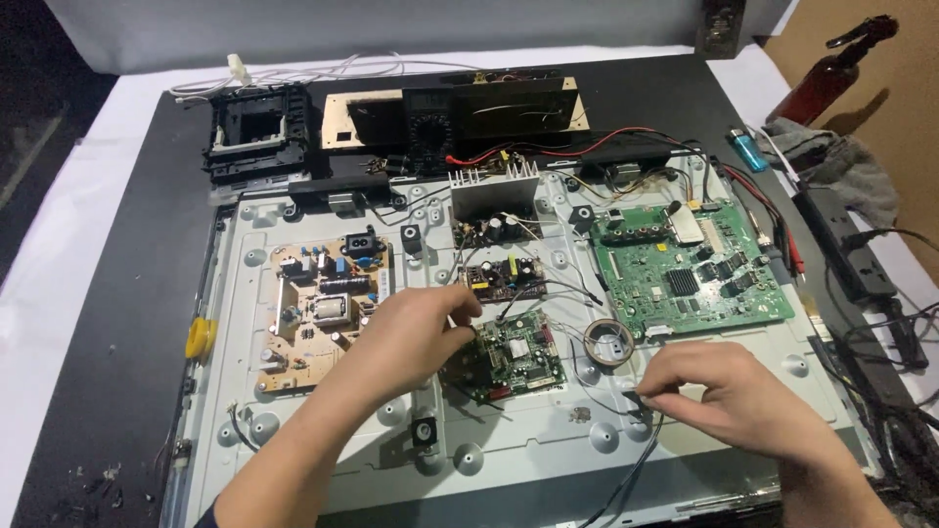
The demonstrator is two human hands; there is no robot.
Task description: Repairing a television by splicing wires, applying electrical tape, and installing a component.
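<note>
two hands (416, 332) on one of four circuit boards (514, 357)

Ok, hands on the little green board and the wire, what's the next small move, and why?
Probably draw the black wire toward the small green board. The right hand pinches the wire's end apart from the board, while the left hand steadies the board's edge.

Two bare forearms visible, left hand (416, 328) and right hand (724, 386) ungloved, no rings or watch seen. Dark sleeve edge (barely showing) at left elbow, below the metal panel (509, 469).
</note>
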